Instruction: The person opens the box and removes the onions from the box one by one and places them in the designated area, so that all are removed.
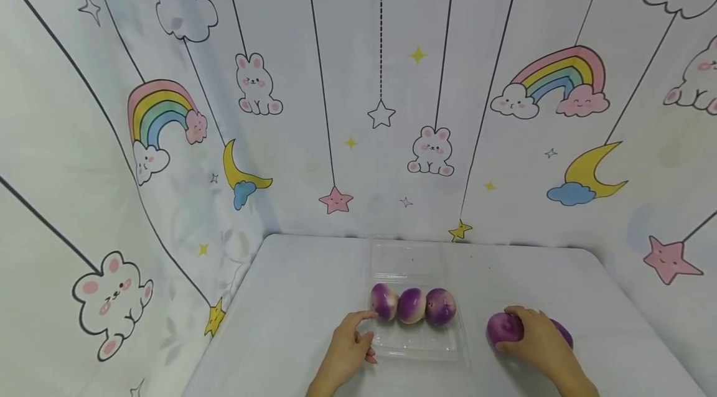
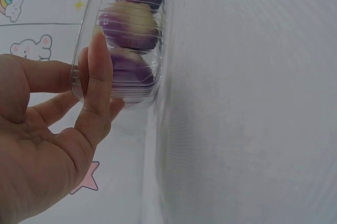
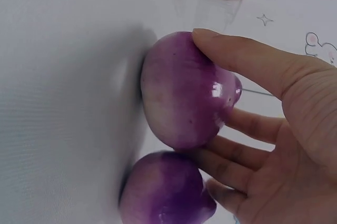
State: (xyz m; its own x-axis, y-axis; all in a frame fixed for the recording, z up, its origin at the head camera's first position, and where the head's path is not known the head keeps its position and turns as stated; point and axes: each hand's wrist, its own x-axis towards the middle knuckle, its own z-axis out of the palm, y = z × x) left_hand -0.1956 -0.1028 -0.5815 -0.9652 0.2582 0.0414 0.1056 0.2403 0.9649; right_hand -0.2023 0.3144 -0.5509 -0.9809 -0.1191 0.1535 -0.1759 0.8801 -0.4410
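Note:
A clear plastic box (image 1: 416, 352) holds a row of three purple-and-white turnips (image 1: 411, 305). At the near left corner of the box, my left hand (image 1: 346, 344) holds the rim, with the index finger hooked over the edge and the thumb outside the wall (image 2: 87, 82). Out to the right, my right hand (image 1: 538, 338) grips a shiny turnip (image 3: 181, 90), thumb on one side and fingers on the other. A second loose turnip (image 3: 166, 190) lies right beside that one, mostly hidden by the hand in the head view.
The box's lid (image 1: 411, 260) lies folded back flat behind the row. All of it is on a white table (image 1: 302, 285) with rounded far corners. A white curtain (image 1: 381, 167) printed with rabbits, stars and rainbows hangs behind and along the sides.

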